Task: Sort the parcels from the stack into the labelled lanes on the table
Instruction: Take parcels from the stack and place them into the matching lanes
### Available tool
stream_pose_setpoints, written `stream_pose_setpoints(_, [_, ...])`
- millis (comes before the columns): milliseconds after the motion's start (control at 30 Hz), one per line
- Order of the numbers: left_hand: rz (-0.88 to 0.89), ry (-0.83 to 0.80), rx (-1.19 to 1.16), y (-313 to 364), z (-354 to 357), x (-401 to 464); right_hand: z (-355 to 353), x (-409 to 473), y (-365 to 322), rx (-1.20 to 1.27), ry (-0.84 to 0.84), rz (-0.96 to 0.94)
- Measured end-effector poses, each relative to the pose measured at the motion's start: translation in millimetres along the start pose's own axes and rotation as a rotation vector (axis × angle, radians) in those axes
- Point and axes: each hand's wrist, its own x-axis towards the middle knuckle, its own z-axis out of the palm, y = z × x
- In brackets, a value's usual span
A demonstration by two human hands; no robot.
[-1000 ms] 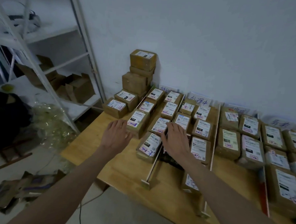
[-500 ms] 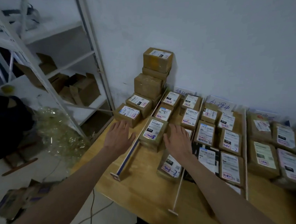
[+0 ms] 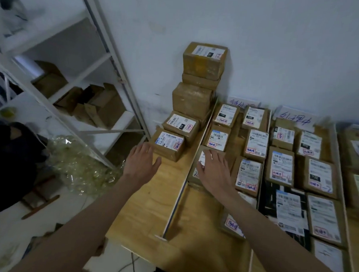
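Two hands reach forward over the wooden table [image 3: 156,199], both with fingers straight and spread, gripping nothing. Against the frames from half a second and a second ago, the view has swung left and closer: the stack of parcels [image 3: 198,84], earlier at the upper centre, now stands taller at about 12 o'clock from the hands, and the rightmost lanes have slid out of sight. The left hand [image 3: 140,164], earlier hovering over bare table just left of the divider, now has its fingertips at the near corner of the front stack parcel [image 3: 169,143]; whether they touch it cannot be told. The right hand [image 3: 215,170] has stayed on the other side of the white divider rail [image 3: 184,182], and now lies flat on a labelled parcel [image 3: 202,158] in the first lane, covering most of its label.

The stack sits at the table's far left corner against the wall: two labelled parcels low in front, plain brown boxes behind, and a labelled one on top.

The first lane, at 1 o'clock from the right hand, holds two columns of brown parcels with white labels and red-marked tags, beneath a handwritten lane sign [image 3: 241,102]. The second lane, at 2 o'clock, carries a handwritten blue sign [image 3: 295,119] at its head and more labelled parcels, some on a black sheet [image 3: 268,201]. A third lane's parcels show blurred at 3 o'clock.

At 10 o'clock, a white metal shelf [image 3: 78,72] holds opened cardboard boxes [image 3: 92,106].
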Motion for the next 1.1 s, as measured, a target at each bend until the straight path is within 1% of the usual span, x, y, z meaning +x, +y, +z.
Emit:
stream_pose_setpoints(133, [0.036,-0.031,-0.023,-21,17,23,13,17,-13,-0.014,-0.016,0.061])
stream_pose_setpoints(433, [0.174,-0.113,-0.093,-67,50,85,58,55,-59,0.096,-0.049,0.283])
stream_pose_setpoints(567, [0.210,-0.145,-0.121,-81,64,113,80,73,-78,0.091,-0.065,0.350])
stream_pose_setpoints(767, [0.220,-0.205,-0.197,-92,90,144,108,104,-92,0.076,-0.145,0.378])
stream_pose_setpoints(867, [0.217,-0.203,-0.221,-93,104,152,115,118,-92,0.070,-0.167,0.357])
stream_pose_setpoints(1100, [0.162,-0.216,-0.335,-94,124,152,124,154,-87,0.051,-0.287,0.288])
